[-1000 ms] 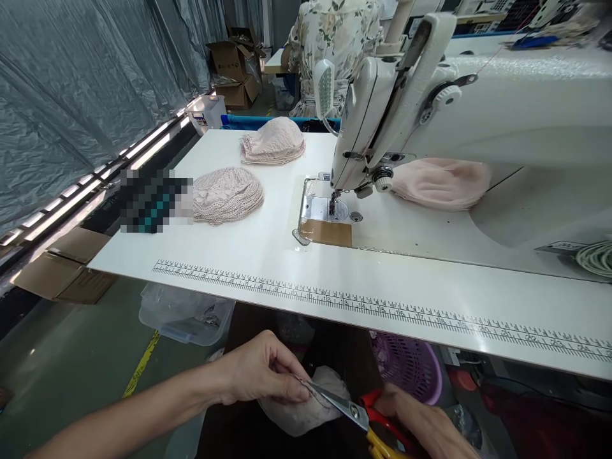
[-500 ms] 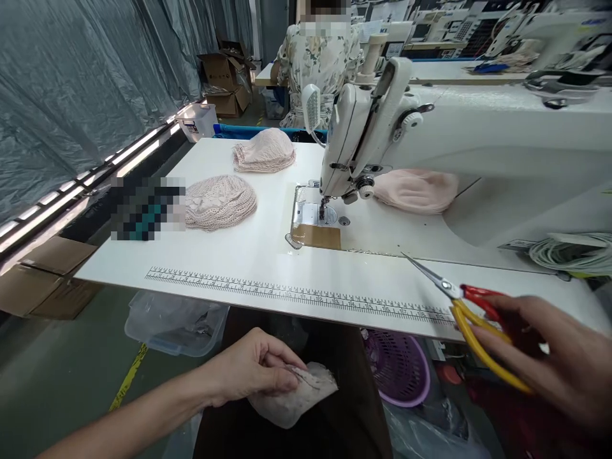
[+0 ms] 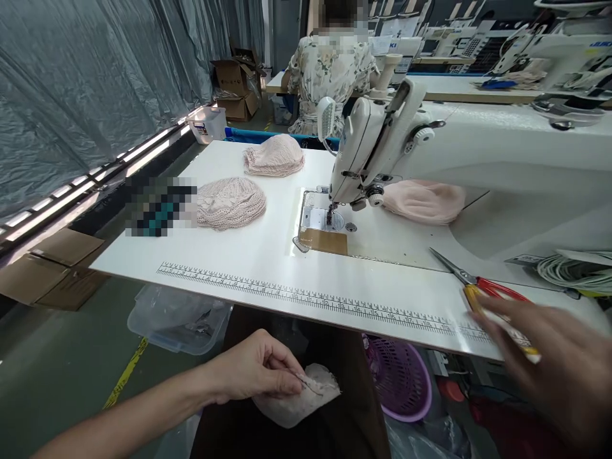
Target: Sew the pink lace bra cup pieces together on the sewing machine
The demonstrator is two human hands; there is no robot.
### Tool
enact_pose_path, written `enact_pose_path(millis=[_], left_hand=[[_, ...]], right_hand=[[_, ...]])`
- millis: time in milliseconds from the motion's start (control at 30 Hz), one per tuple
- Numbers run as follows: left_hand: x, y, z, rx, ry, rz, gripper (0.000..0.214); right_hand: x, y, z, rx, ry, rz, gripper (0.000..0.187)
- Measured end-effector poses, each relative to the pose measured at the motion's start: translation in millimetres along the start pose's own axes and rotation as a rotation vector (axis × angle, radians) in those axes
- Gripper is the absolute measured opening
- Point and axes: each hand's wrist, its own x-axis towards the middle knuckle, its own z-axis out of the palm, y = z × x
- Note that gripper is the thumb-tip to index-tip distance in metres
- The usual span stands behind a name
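Note:
My left hand (image 3: 268,373), below the table's front edge, pinches a small pale fabric piece (image 3: 291,408) over my lap. A dark line runs along the fabric's upper edge. At the table's right front, my right hand (image 3: 549,357) is smeared by motion over the handles of a pair of scissors (image 3: 471,280) with red and yellow grips. The scissors lie against the tabletop, blades pointing up and left. Whether the fingers still grip them is unclear. A white sewing machine (image 3: 368,146) stands beyond, and a folded pink fabric piece (image 3: 425,201) lies under its arm.
Two stacks of pink lacy fabric pieces, one nearer (image 3: 232,203) and one farther (image 3: 275,155), lie left of the needle. A printed ruler (image 3: 296,296) runs along the front edge. Below are a clear plastic bin (image 3: 179,319) and a purple basket (image 3: 401,376). A person (image 3: 332,70) sits ahead.
The scissors have moved right and down onto the tabletop, their handles closer together. My right hand has shifted right and blurred. My left hand keeps its pinch on the fabric; the view has tilted slightly.

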Motion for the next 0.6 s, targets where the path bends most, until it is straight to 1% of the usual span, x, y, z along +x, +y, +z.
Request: enact_pose_path(millis=[33, 67, 100, 133, 167, 200, 233, 300, 367, 433, 533, 600], left_hand=[[1.3, -0.6, 0.7, -0.001, -0.01, 0.013, 0.028], [2.4, -1.1, 1.7, -0.004, -0.018, 0.027, 0.028], [2.9, -1.3, 2.7, -0.001, -0.021, 0.043, 0.029], [2.7, -1.2, 3.8, 0.009, -0.021, 0.063, 0.029], [1.7, -0.7, 4.6, 0.026, -0.021, 0.088, 0.028], [-0.1, -0.1, 4.9, 0.046, -0.018, 0.115, 0.028], [-2.4, 0.5, 4.7, 0.069, -0.013, 0.14, 0.028], [-7.7, 1.3, 2.2, 0.081, 0.002, 0.161, 0.029], [-12.2, 0.6, -2.5, 0.061, 0.019, 0.156, 0.027], [-14.9, -1.1, -7.7, 0.042, 0.024, 0.16, 0.025], [-16.8, -2.9, -14.5, 0.076, 0.023, 0.193, 0.019], [-18.2, -2.6, -19.0, 0.098, 0.027, 0.197, 0.014]], right_hand=[[-3.2, -23.6, 11.2, -0.06, -0.02, -0.075, 0.028], [-5.7, -47.8, 24.5, -0.006, -0.141, -0.158, 0.03], [-7.3, -70.6, 38.9, 0.083, -0.294, -0.166, 0.036], [-8.0, -90.6, 53.7, 0.158, -0.459, -0.136, 0.046], [-7.6, -106.5, 67.8, 0.233, -0.56, -0.125, 0.049], [-6.4, -117.9, 80.4, 0.267, -0.66, -0.073, 0.038], [-4.5, -124.9, 90.9, 0.278, -0.727, -0.005, 0.023], [0.3, -128.5, 104.7, 0.366, -0.793, 0.12, 0.021], [5.5, -125.3, 110.5, 0.493, -0.81, 0.215, 0.022], [10.1, -122.2, 111.7, 0.608, -0.825, 0.276, 0.02], [15.1, -122.7, 110.8, 0.743, -0.859, 0.334, 0.018], [18.1, -125.1, 109.4, 0.805, -0.884, 0.368, 0.021]])
